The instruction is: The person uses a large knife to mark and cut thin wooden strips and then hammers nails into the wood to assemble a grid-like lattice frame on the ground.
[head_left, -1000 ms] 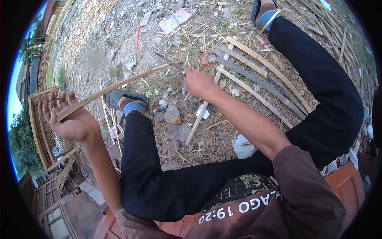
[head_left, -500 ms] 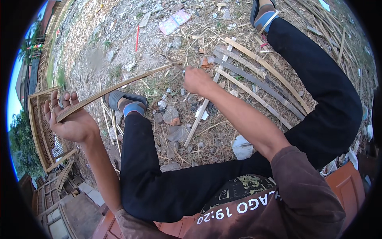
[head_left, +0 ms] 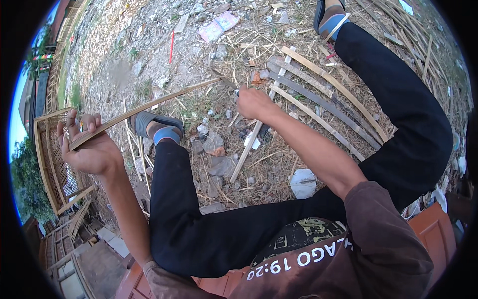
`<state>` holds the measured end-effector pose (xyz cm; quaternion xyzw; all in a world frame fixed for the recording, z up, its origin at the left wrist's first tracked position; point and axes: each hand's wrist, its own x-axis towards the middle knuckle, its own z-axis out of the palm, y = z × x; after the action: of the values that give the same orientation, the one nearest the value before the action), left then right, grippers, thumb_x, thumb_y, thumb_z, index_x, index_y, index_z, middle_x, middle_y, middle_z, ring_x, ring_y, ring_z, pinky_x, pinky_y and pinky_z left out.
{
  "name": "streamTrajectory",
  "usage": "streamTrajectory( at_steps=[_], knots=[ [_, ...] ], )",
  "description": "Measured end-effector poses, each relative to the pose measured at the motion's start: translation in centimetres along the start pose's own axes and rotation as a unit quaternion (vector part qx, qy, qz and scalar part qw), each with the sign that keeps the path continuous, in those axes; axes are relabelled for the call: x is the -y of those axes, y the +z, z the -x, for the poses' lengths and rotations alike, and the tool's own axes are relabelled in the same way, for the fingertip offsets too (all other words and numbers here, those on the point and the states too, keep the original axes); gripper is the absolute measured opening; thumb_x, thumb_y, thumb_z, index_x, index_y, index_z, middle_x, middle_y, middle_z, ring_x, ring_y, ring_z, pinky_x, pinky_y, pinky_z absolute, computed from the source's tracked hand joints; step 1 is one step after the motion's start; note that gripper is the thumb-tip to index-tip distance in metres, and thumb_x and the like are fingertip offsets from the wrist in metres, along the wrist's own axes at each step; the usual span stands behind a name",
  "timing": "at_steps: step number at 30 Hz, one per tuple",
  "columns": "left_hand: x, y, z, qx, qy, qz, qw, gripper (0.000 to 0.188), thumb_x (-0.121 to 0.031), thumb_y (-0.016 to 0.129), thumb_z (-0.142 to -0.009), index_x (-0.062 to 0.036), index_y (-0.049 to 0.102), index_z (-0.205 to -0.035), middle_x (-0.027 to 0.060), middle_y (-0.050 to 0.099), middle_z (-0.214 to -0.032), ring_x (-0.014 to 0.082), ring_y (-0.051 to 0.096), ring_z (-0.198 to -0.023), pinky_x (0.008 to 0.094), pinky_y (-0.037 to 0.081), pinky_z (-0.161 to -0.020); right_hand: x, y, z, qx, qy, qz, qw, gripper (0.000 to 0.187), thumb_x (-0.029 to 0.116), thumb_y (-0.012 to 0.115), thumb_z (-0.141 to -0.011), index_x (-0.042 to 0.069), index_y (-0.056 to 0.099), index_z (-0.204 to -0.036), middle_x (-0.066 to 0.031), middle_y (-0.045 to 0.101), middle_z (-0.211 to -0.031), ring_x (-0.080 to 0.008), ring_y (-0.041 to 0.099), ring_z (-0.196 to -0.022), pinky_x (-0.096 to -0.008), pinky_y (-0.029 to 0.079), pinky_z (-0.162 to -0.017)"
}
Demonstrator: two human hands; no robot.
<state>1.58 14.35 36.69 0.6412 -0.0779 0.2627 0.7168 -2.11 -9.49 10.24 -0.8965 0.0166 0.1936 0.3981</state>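
Observation:
Palm up at the left, my left hand (head_left: 98, 155) supports one end of a long bamboo strip (head_left: 154, 103), its fingers partly curled round it. The strip slants up toward the middle of the view. My right hand (head_left: 254, 103) is closed round the handle of a curved knife (head_left: 226, 80), most of the handle hidden in the fist. The blade lies at the strip's far end; whether it touches cannot be told. Right of that hand, several split bamboo strips (head_left: 318, 102) lie side by side across a pale wooden stick (head_left: 255, 134) on the ground.
Stony ground with dry straw spreads between my sandalled feet. A bamboo lattice panel (head_left: 52, 164) stands at the left. More strips (head_left: 403, 30) are piled at the far right. A pink wrapper (head_left: 218, 27) and a red stick (head_left: 172, 48) lie farther off. Beneath me is a reddish panelled surface (head_left: 434, 231).
My right hand and the knife have moved slightly right, toward the strip's far end. The fingers of my left hand have shifted a little; the strip has barely moved.

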Motion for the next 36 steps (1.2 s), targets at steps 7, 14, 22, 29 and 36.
streamTrajectory(
  at_steps=[7,14,22,29,36],
  knots=[
    [0.4,-0.2,-0.1,0.032,-0.014,0.025,0.999,0.033,-0.026,0.036,-0.095,-0.0061,0.045,-0.119,0.0034,0.041,-0.073,0.0128,0.037,-0.058,0.0320,0.036,-0.060,0.9,-1.3,2.3,0.032,0.022,-0.013,0.999,0.030,0.006,0.048,-0.087,-0.013,0.051,-0.110,-0.0326,0.066,-0.106,-0.0433,0.067,-0.101,-0.0478,0.054,-0.089],
    [-0.5,0.1,0.3,0.055,-0.013,0.049,0.997,0.038,-0.024,0.039,-0.092,-0.0041,0.046,-0.123,0.0019,0.036,-0.070,0.0129,0.036,-0.058,0.0310,0.034,-0.060,0.1,-0.9,1.3,0.044,0.049,-0.021,0.998,0.039,0.017,0.051,-0.090,-0.013,0.053,-0.116,-0.0334,0.064,-0.111,-0.0419,0.066,-0.105,-0.0471,0.052,-0.093],
    [-0.5,1.2,0.4,0.065,-0.013,0.042,0.997,0.038,-0.023,0.039,-0.091,-0.0043,0.046,-0.123,0.0015,0.035,-0.071,0.0126,0.035,-0.057,0.0306,0.035,-0.060,0.3,-1.6,0.7,0.104,0.182,-0.379,0.901,0.036,0.026,0.048,-0.097,-0.009,0.056,-0.101,-0.0300,0.067,-0.090,-0.0447,0.068,-0.089,-0.0528,0.052,-0.080],
    [-0.1,0.0,-0.1,0.062,-0.017,0.044,0.997,0.038,-0.024,0.040,-0.091,-0.0045,0.047,-0.122,0.0016,0.035,-0.070,0.0126,0.036,-0.057,0.0307,0.035,-0.059,3.1,-2.4,4.5,0.003,-0.027,-0.075,0.997,0.035,0.023,0.050,-0.095,-0.010,0.049,-0.106,-0.0327,0.066,-0.090,-0.0482,0.066,-0.090,-0.0549,0.051,-0.083],
    [-0.1,0.2,0.2,-0.007,-0.013,0.000,1.000,0.037,-0.028,0.036,-0.092,-0.0070,0.047,-0.120,0.0008,0.034,-0.067,0.0114,0.034,-0.055,0.0295,0.033,-0.056,1.0,-3.1,2.9,0.085,0.062,-0.058,0.993,0.042,0.019,0.053,-0.091,-0.015,0.051,-0.116,-0.0318,0.066,-0.106,-0.0408,0.068,-0.101,-0.0463,0.053,-0.091]
  ],
)
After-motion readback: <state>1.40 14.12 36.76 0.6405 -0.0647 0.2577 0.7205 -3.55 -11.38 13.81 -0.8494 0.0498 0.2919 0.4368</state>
